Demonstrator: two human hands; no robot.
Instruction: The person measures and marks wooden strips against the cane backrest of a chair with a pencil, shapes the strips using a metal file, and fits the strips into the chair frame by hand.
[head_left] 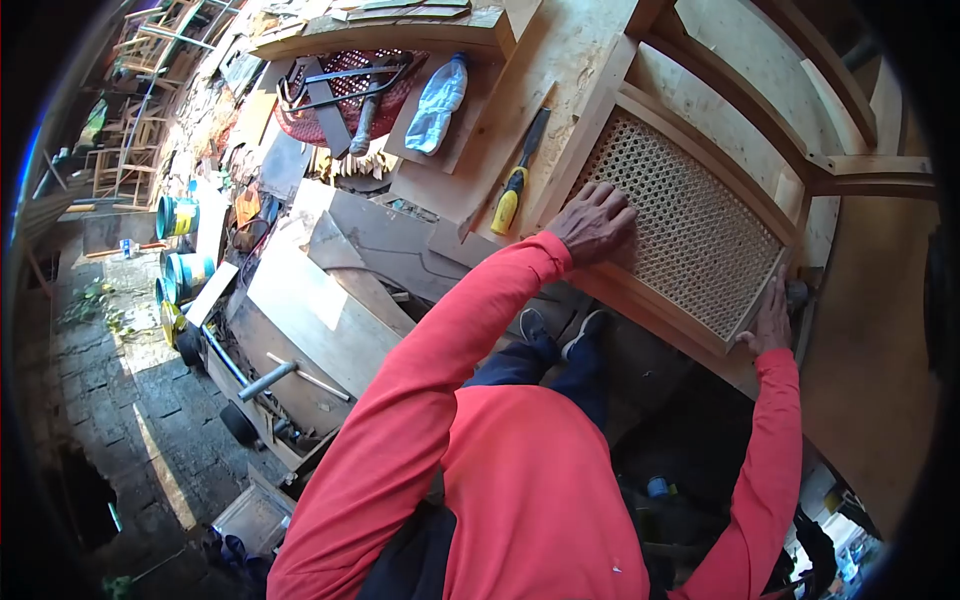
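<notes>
A wooden frame with a woven cane panel (690, 215) lies on the wooden work surface, part of a larger piece of wooden furniture. My left hand (598, 222) rests over the panel's left end, its fingers curled down and pressed together. Their tips are hidden, and whatever they may hold is out of sight. At the near right corner of the frame, my right hand (771, 312) lies along the outer edge. Its fingers are stretched out and the thumb stands apart. A chisel with a yellow handle (509, 201) lies on the board left of the frame.
Curved wooden rails (740, 85) rise behind the panel. Left of the chisel are a plastic bottle (438, 104), a hammer (365, 120) and a red woven seat (310, 125) with a saw. Buckets (188, 272) and a wheeled cart (285, 400) stand on the paved floor.
</notes>
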